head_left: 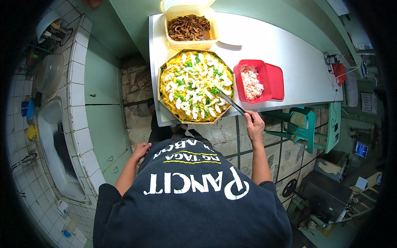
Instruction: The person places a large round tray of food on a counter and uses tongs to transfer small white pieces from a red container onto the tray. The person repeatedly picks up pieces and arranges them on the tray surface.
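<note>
My right hand (255, 123) is closed around the dark handle of a pair of tongs (234, 104). The tips reach into the right side of an octagonal tray (160, 99) of yellow noodles (175, 108), topped with white slices and chopped green leaves. Whether the tips pinch a piece cannot be made out. My left hand (142, 149) hangs beside my dark shirt, below the table edge, its fingers curled with nothing visible in them. Right of the tray, a red container (266, 93) holds pinkish-white shrimp (252, 86). Behind it, a cream tub (169, 44) holds dark brown strips (188, 28) in sauce.
The white table (297, 62) runs along the green wall to the right. A white lid (231, 42) lies by the tub. Below the table stands a green plastic chair (304, 128). At left are a tiled counter (80, 120) with a sink (51, 120) and green cabinets (103, 136).
</note>
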Demonstrator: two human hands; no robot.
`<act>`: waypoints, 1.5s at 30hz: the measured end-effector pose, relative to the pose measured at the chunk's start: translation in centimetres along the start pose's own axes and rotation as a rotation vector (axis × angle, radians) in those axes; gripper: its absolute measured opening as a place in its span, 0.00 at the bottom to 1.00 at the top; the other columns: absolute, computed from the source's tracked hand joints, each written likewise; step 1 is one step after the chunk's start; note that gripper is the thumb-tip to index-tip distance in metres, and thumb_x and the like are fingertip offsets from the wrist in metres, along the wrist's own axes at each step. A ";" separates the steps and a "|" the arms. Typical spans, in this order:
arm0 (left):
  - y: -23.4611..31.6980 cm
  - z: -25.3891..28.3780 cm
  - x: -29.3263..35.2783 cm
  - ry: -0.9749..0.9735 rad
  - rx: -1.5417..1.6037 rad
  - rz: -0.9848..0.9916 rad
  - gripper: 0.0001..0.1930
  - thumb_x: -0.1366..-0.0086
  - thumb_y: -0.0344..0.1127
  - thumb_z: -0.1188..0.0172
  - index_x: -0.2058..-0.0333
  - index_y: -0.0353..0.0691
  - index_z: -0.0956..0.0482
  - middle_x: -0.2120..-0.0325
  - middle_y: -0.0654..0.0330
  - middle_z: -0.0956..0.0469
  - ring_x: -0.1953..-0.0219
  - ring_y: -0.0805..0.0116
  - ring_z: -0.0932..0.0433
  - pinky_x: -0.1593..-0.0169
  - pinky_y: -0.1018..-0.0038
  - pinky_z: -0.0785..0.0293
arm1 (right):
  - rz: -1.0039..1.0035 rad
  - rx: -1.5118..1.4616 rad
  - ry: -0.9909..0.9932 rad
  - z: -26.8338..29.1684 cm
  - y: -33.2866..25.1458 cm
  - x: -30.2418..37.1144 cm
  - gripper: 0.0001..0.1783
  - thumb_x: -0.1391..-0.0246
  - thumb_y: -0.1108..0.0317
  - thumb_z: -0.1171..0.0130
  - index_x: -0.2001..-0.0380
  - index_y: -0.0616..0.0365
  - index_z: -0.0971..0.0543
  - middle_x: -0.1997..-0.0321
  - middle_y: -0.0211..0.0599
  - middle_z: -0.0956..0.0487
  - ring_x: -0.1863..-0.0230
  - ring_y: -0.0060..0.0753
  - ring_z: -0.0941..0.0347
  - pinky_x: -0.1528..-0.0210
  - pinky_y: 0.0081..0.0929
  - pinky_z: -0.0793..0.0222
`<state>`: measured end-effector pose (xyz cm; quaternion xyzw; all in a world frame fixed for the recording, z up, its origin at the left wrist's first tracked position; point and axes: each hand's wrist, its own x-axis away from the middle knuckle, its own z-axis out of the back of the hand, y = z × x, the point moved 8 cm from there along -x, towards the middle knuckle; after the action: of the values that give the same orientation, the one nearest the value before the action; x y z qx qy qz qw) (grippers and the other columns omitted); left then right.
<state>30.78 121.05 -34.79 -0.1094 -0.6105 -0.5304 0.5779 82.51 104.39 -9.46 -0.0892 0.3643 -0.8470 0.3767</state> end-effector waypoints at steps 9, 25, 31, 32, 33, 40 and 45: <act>-0.3 0.0 -0.3 -0.008 0.011 0.009 0.20 0.35 0.51 0.41 0.78 0.42 0.26 0.86 0.68 0.31 0.84 0.78 0.34 0.78 0.78 0.40 | 0.219 0.285 0.011 0.2 -5.4 -0.5 0.09 0.43 0.64 0.40 0.63 0.55 0.21 0.72 0.39 0.25 0.71 0.43 0.25 0.69 0.35 0.31; -0.7 0.1 -0.4 -0.002 0.029 0.016 0.19 0.35 0.50 0.41 0.78 0.42 0.25 0.85 0.67 0.30 0.82 0.77 0.33 0.77 0.77 0.38 | 0.210 0.290 0.026 0.5 -3.3 1.2 0.08 0.44 0.65 0.39 0.61 0.53 0.20 0.70 0.38 0.24 0.71 0.45 0.24 0.69 0.36 0.29; -0.5 -0.1 -0.3 -0.015 0.048 0.022 0.20 0.36 0.50 0.41 0.78 0.41 0.25 0.85 0.68 0.30 0.82 0.78 0.34 0.77 0.78 0.39 | 0.231 0.258 0.033 0.4 -4.0 0.8 0.07 0.43 0.66 0.40 0.62 0.54 0.20 0.70 0.38 0.24 0.71 0.46 0.24 0.70 0.37 0.30; -0.5 -0.1 -0.3 -0.016 0.048 0.018 0.20 0.35 0.50 0.41 0.79 0.41 0.25 0.85 0.68 0.30 0.82 0.78 0.34 0.77 0.78 0.39 | 0.231 0.251 0.029 0.1 -4.2 0.6 0.07 0.43 0.66 0.40 0.62 0.54 0.20 0.69 0.38 0.24 0.71 0.46 0.24 0.70 0.37 0.30; -0.4 0.0 -0.3 -0.017 0.048 0.015 0.20 0.35 0.50 0.41 0.79 0.41 0.25 0.85 0.68 0.30 0.82 0.78 0.34 0.77 0.78 0.39 | 0.228 0.231 0.020 -0.3 -4.4 0.4 0.07 0.43 0.66 0.40 0.62 0.54 0.20 0.69 0.38 0.24 0.72 0.46 0.24 0.70 0.37 0.30; 0.3 0.1 0.5 -0.015 0.049 -0.029 0.19 0.35 0.49 0.40 0.79 0.42 0.25 0.86 0.69 0.30 0.84 0.79 0.35 0.79 0.78 0.41 | 0.235 0.269 0.015 -2.3 -5.6 -0.9 0.07 0.42 0.64 0.41 0.63 0.54 0.20 0.70 0.38 0.24 0.73 0.45 0.25 0.70 0.37 0.30; 0.9 0.1 0.6 -0.020 0.020 -0.048 0.19 0.35 0.50 0.40 0.79 0.42 0.25 0.86 0.69 0.30 0.85 0.79 0.36 0.80 0.78 0.42 | 0.111 0.110 0.075 0.6 -4.6 -1.2 0.08 0.41 0.64 0.41 0.63 0.56 0.20 0.70 0.39 0.23 0.71 0.43 0.25 0.68 0.36 0.30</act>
<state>31.20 121.26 -33.81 -0.0939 -0.6240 -0.5369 0.5599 80.97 107.02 -5.71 -0.0165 0.3352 -0.8464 0.4134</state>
